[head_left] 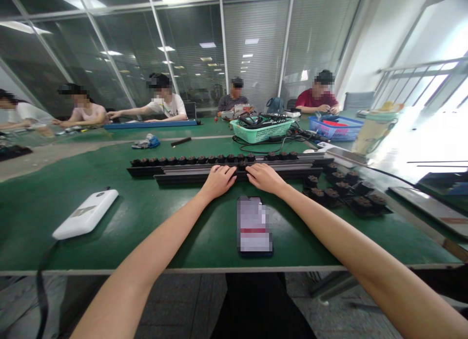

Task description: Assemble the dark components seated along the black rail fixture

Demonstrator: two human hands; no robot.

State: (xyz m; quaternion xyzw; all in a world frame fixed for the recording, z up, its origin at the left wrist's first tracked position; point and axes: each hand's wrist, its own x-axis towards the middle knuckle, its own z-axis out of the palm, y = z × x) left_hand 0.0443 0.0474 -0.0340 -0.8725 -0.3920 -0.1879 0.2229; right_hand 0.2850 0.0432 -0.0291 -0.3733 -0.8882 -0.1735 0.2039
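Two long black rails (pixel 190 179) with silvery strips lie across the green table in front of me. My left hand (pixel 219 179) has its fingers curled over the near rail, left of a small black round part (pixel 242 165). On the other side of that part, my right hand (pixel 266 177) grips the same rail, its fingertips close to the part. Whether the fingertips touch the part, I cannot tell. Similar black parts (pixel 201 160) stand in a row along the far rail. More of these loose parts (pixel 341 185) lie to the right.
A phone (pixel 255 227) lies near the table edge, below my hands. At left is a white power bank (pixel 87 215) with a cable. Behind the rails stand a green basket (pixel 263 130) of cables and a blue basket (pixel 336 129). Several people sit across the table.
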